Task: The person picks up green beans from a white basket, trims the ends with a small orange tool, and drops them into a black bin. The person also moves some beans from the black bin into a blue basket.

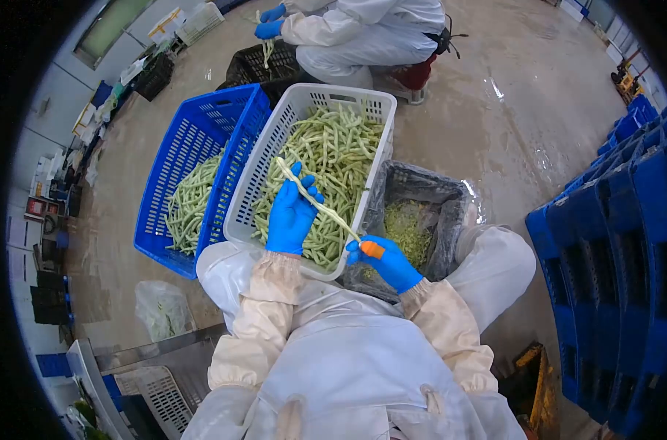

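Observation:
One long pale green bean stretches between my two blue-gloved hands, over the white crate. My left hand has its fingers curled round the bean's upper part. At the bean's lower end, my right hand pinches near the tip, with an orange cover on one finger. Many similar beans fill the white crate under my hands. To its left, a blue crate holds more beans. Small green trimmings lie in a crate lined with dark plastic, just beyond my right hand.
A person in white clothing and blue gloves sits beyond the crates, beside a black crate. Stacked blue pallets stand at the right. A clear plastic bag lies on the wet floor at the left, near a metal edge.

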`<state>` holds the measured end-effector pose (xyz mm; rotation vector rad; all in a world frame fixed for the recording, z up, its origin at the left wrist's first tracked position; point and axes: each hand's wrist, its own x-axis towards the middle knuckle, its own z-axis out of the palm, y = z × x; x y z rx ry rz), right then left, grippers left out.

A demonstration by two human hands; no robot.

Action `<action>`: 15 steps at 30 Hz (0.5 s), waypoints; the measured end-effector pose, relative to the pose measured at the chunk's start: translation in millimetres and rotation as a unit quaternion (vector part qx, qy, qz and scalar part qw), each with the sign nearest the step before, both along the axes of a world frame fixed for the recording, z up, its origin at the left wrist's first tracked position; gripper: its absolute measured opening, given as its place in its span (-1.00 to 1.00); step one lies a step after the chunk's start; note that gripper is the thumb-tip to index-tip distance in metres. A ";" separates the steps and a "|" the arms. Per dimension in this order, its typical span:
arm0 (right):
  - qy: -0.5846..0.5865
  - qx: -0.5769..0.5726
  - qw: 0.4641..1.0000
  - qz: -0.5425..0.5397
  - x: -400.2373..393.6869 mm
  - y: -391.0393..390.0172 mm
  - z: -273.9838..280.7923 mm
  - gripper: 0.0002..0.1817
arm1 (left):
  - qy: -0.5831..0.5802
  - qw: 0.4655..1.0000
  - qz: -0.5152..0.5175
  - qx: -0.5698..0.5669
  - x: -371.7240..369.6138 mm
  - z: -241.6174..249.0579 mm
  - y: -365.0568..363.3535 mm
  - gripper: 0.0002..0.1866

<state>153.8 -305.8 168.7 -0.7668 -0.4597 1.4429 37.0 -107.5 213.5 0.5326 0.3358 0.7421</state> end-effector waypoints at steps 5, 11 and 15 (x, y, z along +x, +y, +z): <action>-0.036 -0.010 0.999 0.003 -3.3 0.7 3.9 -0.70 | 0.068 0.997 0.030 -0.001 7.7 10.2 -12.6 -0.54; -0.131 -0.009 0.991 -0.006 -7.6 3.1 -6.6 -0.70 | 0.092 0.992 0.076 0.030 15.4 -3.0 -18.4 -0.59; -0.223 0.018 0.974 -0.021 -10.9 4.9 -8.5 -0.71 | 0.080 0.991 0.111 0.007 17.7 -5.6 -19.2 -0.64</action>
